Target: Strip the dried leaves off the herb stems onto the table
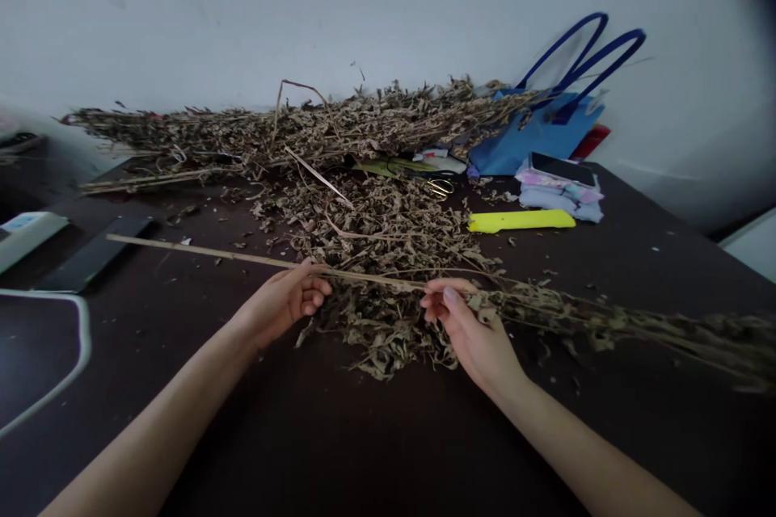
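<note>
A long dried plant stem (206, 250) runs across the table, bare on the left and leafy toward the right. My left hand (284, 299) is closed on its bare part, fingers curled. Farther right, my right hand (476, 331) pinches the same stem between thumb and fingers, where the dried leaves begin. The leafy end (606, 319) stretches out to the right edge and is blurred there. Below and behind the stem lies a loose pile of dried leaves (388, 218), some of it between my hands.
A big bundle of dried stalks (364, 121) lies along the wall. At the right are a blue bag (539, 137), a phone (563, 168) on tissue packs (561, 200) and a yellow strip-shaped object (521, 220). Scissors (440, 187) lie behind the pile. A power strip (30, 234) and white cable (85, 331) are left.
</note>
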`<state>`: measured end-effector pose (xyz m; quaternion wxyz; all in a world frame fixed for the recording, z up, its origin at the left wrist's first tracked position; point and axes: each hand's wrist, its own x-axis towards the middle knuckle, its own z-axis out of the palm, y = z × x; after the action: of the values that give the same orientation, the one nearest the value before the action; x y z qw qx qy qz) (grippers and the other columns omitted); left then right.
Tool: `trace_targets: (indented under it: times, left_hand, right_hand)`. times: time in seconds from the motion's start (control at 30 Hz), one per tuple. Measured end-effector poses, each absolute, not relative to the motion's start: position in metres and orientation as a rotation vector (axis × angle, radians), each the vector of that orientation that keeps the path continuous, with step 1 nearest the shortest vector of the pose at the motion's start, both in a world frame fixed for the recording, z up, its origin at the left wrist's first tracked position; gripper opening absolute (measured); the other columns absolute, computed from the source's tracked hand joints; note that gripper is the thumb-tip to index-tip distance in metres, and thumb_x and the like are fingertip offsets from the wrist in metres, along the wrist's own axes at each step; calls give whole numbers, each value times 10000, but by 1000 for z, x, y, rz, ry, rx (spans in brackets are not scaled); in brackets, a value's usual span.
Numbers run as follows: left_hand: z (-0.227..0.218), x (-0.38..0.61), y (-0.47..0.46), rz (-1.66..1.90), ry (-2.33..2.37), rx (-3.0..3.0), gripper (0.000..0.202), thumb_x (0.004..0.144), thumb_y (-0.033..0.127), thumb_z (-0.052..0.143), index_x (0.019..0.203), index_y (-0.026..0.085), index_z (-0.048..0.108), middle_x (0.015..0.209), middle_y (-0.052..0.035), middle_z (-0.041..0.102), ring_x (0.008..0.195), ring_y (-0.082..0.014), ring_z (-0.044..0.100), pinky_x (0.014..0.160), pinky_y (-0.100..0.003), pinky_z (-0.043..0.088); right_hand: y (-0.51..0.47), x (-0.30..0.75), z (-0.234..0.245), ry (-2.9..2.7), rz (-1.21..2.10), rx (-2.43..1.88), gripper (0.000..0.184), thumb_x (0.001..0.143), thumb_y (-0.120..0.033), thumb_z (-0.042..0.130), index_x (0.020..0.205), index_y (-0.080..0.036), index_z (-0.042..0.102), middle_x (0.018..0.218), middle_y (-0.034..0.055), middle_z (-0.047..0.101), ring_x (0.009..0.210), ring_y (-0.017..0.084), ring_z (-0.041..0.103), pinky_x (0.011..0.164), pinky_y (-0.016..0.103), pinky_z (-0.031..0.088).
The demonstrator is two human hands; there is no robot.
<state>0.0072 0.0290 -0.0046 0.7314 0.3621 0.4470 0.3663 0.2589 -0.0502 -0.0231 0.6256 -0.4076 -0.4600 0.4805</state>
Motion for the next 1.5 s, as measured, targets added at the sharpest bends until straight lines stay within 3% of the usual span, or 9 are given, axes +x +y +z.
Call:
trace_targets:
  times: [0.13,0.3,0.47,0.6,0.67,0.93,1.2,1.4,1.5]
  left_hand:
    - [-3,9,24,743,1092,1022,214,789,338,603,833,128,604,641,-82,653,445,-119,563,364,-174,408]
    - [4,4,15,777,1357,1659,234,785,370,591,723,148,633,526,-14,607,350,-88,498,354,-164,362]
    - [11,26,-2,936,1284,2060,179,843,297,533,942,170,612,722,-21,623,595,-121,580,514,-189,451]
    - [11,54,-8,985,987,2413,192,861,160,481,1019,172,590,981,-70,602,903,-165,582,783,-295,498]
    - [9,66,-7,936,910,2514,258,865,114,449,1097,169,548,1048,-84,581,965,-169,567,842,-327,492]
    - [7,94,1,703,955,2675,161,906,178,418,969,145,562,897,-64,594,850,-168,593,737,-298,511]
    - [-7,93,2,802,1037,2553,114,893,171,443,909,157,555,863,-48,584,783,-149,580,695,-274,489]
    - [-7,92,1,773,1043,2548,124,903,190,427,873,155,543,829,-42,556,752,-144,556,668,-256,464]
    - [-6,92,-1,730,1060,2569,156,913,203,411,842,160,543,807,-34,540,733,-138,544,659,-249,451]
  right_hand:
    - [-47,261,-24,-1096,1104,-958,162,884,-308,482,888,-222,618,956,59,592,866,183,591,690,331,516]
    - [-46,264,-25,-1096,1169,-914,176,897,-318,468,945,-220,606,1103,78,597,947,203,605,779,376,511]
    - [-47,265,-29,-1096,1229,-938,190,901,-329,467,956,-219,611,1046,70,624,892,191,621,765,364,508]
    - [-46,264,-34,-1086,1209,-958,191,885,-352,491,944,-223,619,1006,57,633,877,183,618,749,347,511]
    - [-46,264,-35,-1093,1204,-970,199,879,-365,497,946,-224,621,1007,57,632,879,184,617,741,341,512]
    - [-46,263,-34,-1093,1212,-943,190,876,-354,507,941,-220,626,929,48,632,822,169,613,679,310,512]
    - [-47,264,-33,-1118,1201,-972,199,883,-366,492,951,-226,617,970,50,642,733,140,613,657,304,503]
    - [-47,264,-33,-1135,1216,-986,210,895,-358,476,960,-213,613,757,23,633,720,145,611,668,304,496]
    - [-48,263,-30,-1132,1235,-988,206,894,-356,478,942,-209,614,777,28,640,723,142,608,675,303,493]
